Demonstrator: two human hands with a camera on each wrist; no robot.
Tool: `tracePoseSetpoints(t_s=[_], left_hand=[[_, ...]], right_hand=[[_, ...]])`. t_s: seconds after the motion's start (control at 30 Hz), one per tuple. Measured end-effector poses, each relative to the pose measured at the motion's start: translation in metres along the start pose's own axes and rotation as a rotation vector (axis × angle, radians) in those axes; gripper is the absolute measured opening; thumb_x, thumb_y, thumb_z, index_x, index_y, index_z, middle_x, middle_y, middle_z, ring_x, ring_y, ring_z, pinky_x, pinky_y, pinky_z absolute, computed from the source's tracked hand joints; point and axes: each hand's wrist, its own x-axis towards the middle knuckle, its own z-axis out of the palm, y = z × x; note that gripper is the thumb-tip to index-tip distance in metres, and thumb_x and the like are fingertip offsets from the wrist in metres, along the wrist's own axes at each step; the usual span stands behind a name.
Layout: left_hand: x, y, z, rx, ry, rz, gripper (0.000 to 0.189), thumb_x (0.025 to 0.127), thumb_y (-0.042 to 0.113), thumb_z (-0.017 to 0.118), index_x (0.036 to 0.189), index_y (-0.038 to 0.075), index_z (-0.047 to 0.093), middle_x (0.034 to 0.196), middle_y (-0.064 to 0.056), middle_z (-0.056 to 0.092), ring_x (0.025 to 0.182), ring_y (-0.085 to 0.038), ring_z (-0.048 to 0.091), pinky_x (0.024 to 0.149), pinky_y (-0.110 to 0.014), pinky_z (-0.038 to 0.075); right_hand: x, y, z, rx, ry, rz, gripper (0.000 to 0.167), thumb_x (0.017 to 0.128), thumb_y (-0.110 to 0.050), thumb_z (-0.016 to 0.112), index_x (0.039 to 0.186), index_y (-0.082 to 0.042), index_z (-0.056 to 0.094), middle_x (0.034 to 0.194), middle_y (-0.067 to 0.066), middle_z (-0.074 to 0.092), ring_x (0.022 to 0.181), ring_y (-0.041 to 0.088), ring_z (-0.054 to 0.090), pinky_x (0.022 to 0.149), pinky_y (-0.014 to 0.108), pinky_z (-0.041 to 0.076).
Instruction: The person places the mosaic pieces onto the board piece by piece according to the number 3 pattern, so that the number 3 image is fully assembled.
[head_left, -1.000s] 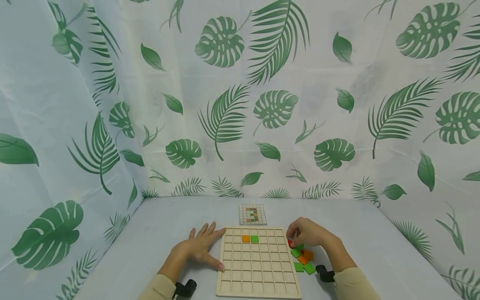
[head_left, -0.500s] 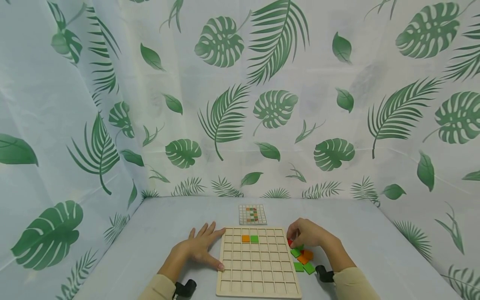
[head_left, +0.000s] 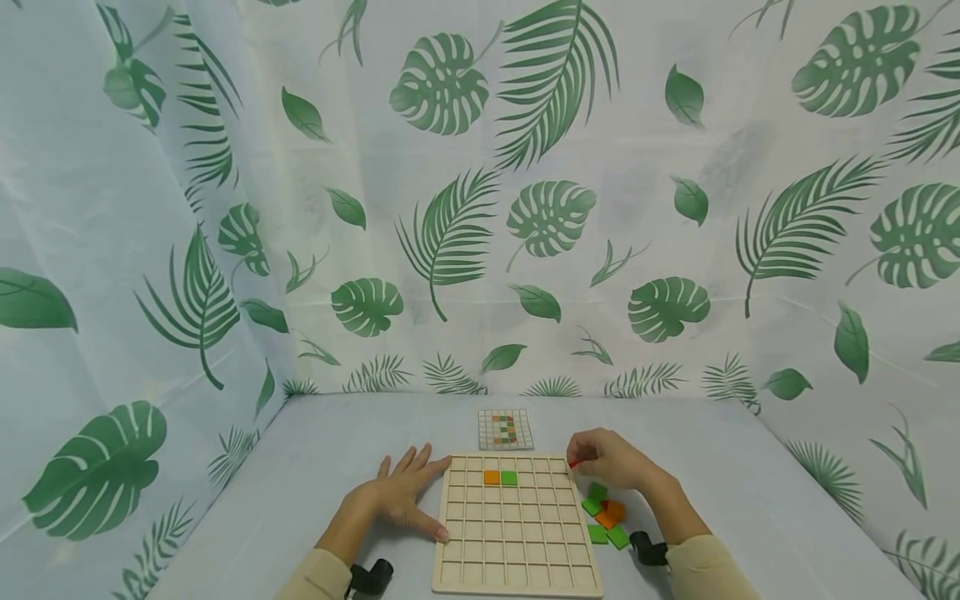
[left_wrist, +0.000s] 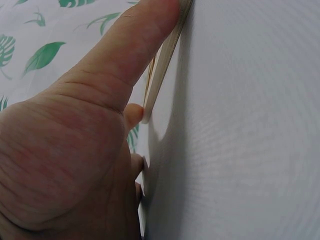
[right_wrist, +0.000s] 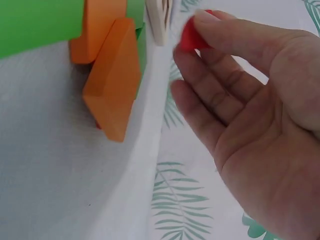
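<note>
A pale wooden grid board [head_left: 516, 533] lies flat on the table, with an orange tile [head_left: 491, 477] and a green tile [head_left: 509, 477] side by side in its second row from the far end. My left hand [head_left: 403, 497] is spread at its left side, the thumb on the near left edge and a fingertip at the far left corner. Between thumb and fingers my right hand [head_left: 611, 458] pinches a small red tile [right_wrist: 192, 39], just beyond the board's far right corner. Loose green and orange tiles [right_wrist: 117, 82] lie heaped below that hand.
Behind the board lies a small pattern card [head_left: 486, 435] printed with a grid and coloured shapes. The heap of loose tiles [head_left: 597, 533] sits against the board's right edge. A leaf-printed curtain [head_left: 465, 333] hangs along the table's back and sides.
My right hand has lifted from the tile heap with the red tile and shifted slightly away from me and left, uncovering more of the green tiles. The left hand and board stay put.
</note>
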Motion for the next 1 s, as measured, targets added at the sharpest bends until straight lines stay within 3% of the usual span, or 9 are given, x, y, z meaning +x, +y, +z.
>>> tracePoseSetpoints(t_s=[0.23, 0.47, 0.67, 0.87, 1.0], left_hand=[[0.000, 0.000, 0.000, 0.007, 0.001, -0.005, 0.124, 0.064, 0.075, 0.085, 0.165, 0.028, 0.032, 0.175, -0.017, 0.012, 0.162, -0.044, 0.007, 0.123, -0.077, 0.001], [0.001, 0.000, 0.001, 0.003, 0.001, -0.004, 0.124, 0.064, 0.075, 0.086, 0.165, 0.028, 0.032, 0.175, -0.017, 0.012, 0.162, -0.044, 0.006, 0.123, -0.077, 0.001], [0.001, 0.000, 0.001, 0.009, 0.003, -0.001, 0.124, 0.064, 0.075, 0.086, 0.165, 0.028, 0.032, 0.175, -0.017, 0.012, 0.162, -0.044, 0.007, 0.123, -0.077, 0.001], [0.002, 0.000, 0.001, 0.006, 0.004, -0.004, 0.124, 0.064, 0.075, 0.086, 0.165, 0.027, 0.032, 0.175, -0.017, 0.012, 0.162, -0.044, 0.007, 0.123, -0.077, 0.001], [0.002, 0.000, 0.001, -0.002, 0.000, -0.002, 0.124, 0.064, 0.075, 0.086, 0.165, 0.027, 0.032, 0.175, -0.017, 0.012, 0.162, -0.044, 0.006, 0.122, -0.077, 0.000]], right_hand=[[0.006, -0.006, 0.002, 0.056, 0.064, -0.018, 0.007, 0.097, -0.002, 0.069, 0.104, -0.003, 0.068, 0.090, 0.003, 0.065, 0.079, 0.020, 0.062, 0.066, 0.029, 0.060], [0.008, -0.014, 0.008, 0.041, 0.164, -0.069, 0.010, 0.093, -0.005, 0.077, 0.098, -0.009, 0.070, 0.085, -0.004, 0.069, 0.072, 0.013, 0.061, 0.065, 0.025, 0.057], [0.010, -0.015, 0.011, 0.034, 0.157, -0.138, 0.009, 0.096, -0.010, 0.075, 0.103, -0.007, 0.079, 0.094, -0.003, 0.074, 0.075, 0.009, 0.061, 0.068, 0.023, 0.057], [0.014, -0.019, 0.016, 0.048, 0.122, -0.096, 0.019, 0.095, -0.010, 0.076, 0.113, -0.006, 0.078, 0.094, -0.004, 0.073, 0.074, 0.011, 0.060, 0.066, 0.023, 0.056], [0.018, -0.023, 0.021, 0.027, 0.146, -0.084, 0.020, 0.090, -0.013, 0.082, 0.108, -0.006, 0.075, 0.087, -0.007, 0.072, 0.074, 0.010, 0.062, 0.068, 0.023, 0.056]])
